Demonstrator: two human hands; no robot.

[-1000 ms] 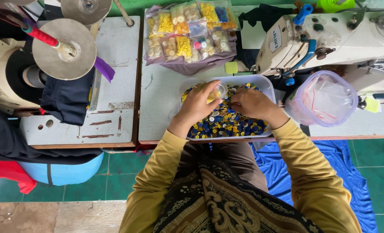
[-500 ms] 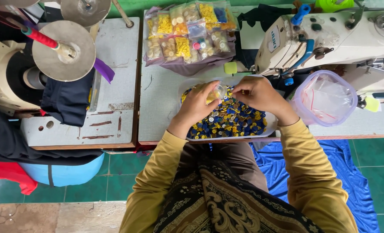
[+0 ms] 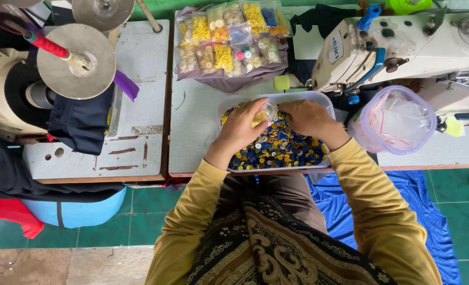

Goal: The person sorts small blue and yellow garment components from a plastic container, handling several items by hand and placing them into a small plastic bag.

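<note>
Buttons, blue and yellow, are being held in a white tray at the table's near edge. A small clear bag is being pinched by the left hand; the right hand is being pressed, fingers curled, into the pile. At 3 o'clock a lidded tub is being kept; at 12, button packets.

Clear plastic bags of buttons, yellow, cream and blue, lay in rows beyond the fingers. A clear lidded container stood right of them.
</note>
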